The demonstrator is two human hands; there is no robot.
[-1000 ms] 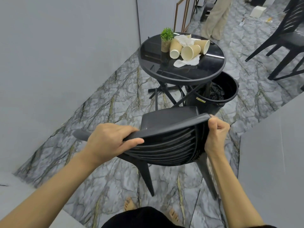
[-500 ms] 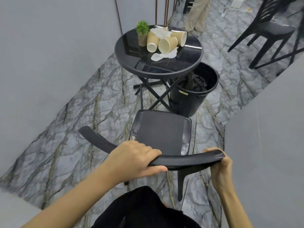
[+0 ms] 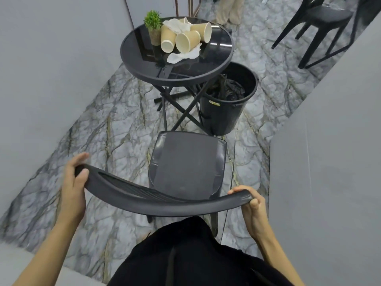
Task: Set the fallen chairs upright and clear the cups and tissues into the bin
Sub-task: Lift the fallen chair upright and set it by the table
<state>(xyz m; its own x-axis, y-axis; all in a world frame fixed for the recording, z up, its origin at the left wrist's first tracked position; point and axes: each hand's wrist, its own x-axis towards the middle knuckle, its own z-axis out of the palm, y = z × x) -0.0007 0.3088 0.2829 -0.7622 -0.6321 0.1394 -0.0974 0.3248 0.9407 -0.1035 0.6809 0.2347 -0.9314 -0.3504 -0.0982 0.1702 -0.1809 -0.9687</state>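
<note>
A black plastic chair (image 3: 186,164) stands upright in front of me, its seat facing the table. My left hand (image 3: 74,182) grips the left end of its curved backrest, and my right hand (image 3: 250,207) grips the right end. Beyond it, a round black glass table (image 3: 144,65) carries three tipped paper cups (image 3: 186,41) and crumpled white tissues (image 3: 183,55). A black bin (image 3: 224,112) with a dark bag inside stands on the floor just right of the table.
A small potted plant (image 3: 153,25) sits on the table's far left. Another black chair (image 3: 321,23) stands upright at the far right. A person's legs (image 3: 228,9) show beyond the table. Grey walls close in on the left and right of the marble floor.
The chair has come from tilted to standing on its legs. My left hand has slid outward to the backrest's left end. The view has moved closer to the table.
</note>
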